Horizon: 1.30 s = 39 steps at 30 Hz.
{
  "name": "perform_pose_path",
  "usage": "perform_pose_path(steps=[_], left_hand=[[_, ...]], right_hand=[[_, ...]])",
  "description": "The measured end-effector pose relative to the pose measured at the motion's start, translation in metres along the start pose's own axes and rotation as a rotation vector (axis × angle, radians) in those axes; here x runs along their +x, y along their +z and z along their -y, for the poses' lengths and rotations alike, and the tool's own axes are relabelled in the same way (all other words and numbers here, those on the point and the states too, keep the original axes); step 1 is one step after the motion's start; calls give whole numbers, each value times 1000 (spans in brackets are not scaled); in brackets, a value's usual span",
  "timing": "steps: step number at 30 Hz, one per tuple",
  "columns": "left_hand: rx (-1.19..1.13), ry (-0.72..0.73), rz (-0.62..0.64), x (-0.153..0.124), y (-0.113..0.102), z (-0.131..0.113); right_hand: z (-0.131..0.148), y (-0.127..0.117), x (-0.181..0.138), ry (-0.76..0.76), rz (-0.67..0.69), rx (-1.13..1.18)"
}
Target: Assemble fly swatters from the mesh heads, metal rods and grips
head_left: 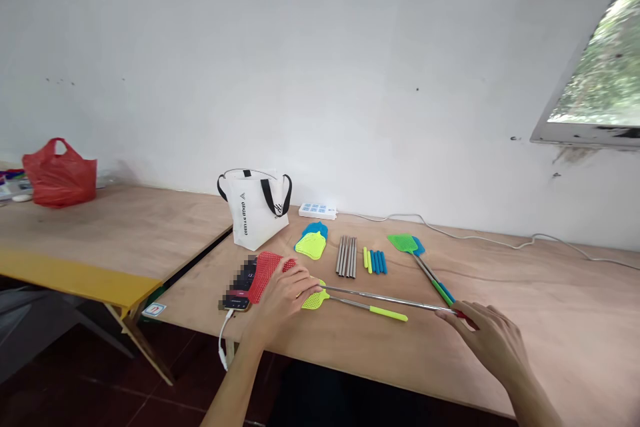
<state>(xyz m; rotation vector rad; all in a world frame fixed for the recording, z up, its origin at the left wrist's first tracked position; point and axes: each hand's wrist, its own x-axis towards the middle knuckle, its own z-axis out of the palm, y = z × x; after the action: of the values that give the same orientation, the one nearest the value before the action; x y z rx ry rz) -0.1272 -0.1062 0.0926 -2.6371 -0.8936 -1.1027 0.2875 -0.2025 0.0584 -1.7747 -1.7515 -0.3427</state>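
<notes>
A red fly swatter point(265, 272) with a drawn-out metal rod is stretched between my two hands above the table. My left hand point(286, 290) is closed around the neck where the mesh head meets the rod. At the other end, my right hand point(490, 339) grips the red handle, mostly hidden by the fingers. Below the rod lies a yellow fly swatter point(389, 313), its head partly covered by my left hand. Green point(401, 242) and blue fly swatters point(419, 246) lie together, their handles reaching close to my right hand.
Loose blue and yellow swatter heads point(311, 245), several metal rods point(347, 257) and several handle sleeves point(376, 261) lie mid-table. Behind are a white bag point(255, 213), a power strip point(317, 211) and its cable. A phone point(240, 293) charges at left; a red bag point(60, 173) stands farther off.
</notes>
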Motion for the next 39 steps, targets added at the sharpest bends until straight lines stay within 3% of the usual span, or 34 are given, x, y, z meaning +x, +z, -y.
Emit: perform_pose_path(steps=[5,12,24,28,34,39], left_hand=[[-14,33,-46,7,6,-19],[-3,146,-38,13,47,-62],[-154,57,18,9,59,-56],[-164,43,54,8,50,-41],[-81,-78,57,-2,1,8],[-41,-76,68,-2,-7,10]], right_hand=[[26,-2,-2,-40,108,11],[94,44,-10,-243,67,-101],[102,45,-12,-272,56,-9],[85,44,-8,-280,67,14],[4,38,3,-138,-47,-4],[-27,43,1,7,-4,12]])
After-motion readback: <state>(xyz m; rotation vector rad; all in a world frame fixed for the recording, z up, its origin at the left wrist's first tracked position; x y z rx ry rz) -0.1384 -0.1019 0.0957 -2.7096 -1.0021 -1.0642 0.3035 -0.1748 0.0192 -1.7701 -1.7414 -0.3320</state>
